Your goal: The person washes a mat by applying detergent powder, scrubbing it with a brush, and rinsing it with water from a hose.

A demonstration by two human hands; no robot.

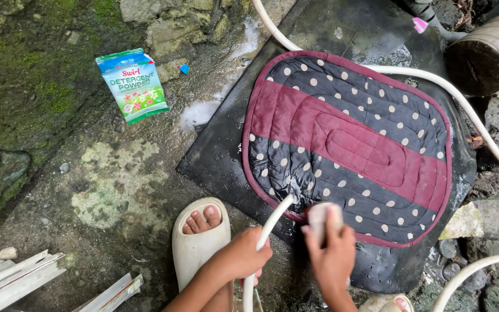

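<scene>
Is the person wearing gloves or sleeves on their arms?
No. The left hand and right hand are both bare, with no gloves, rings or bracelets showing. The forearms are bare too, with no sleeves in view. The nails look short and plain. The only thing worn that shows is a pale cream slide sandal on one foot.

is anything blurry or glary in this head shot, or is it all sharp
Head view: soft, even daylight with no hard shadows. The right hand and the pale object it grips are motion-blurred. The left hand on the white hose, the polka-dot mat and the detergent packet are sharp. Wet sheen on the black slab.
</scene>
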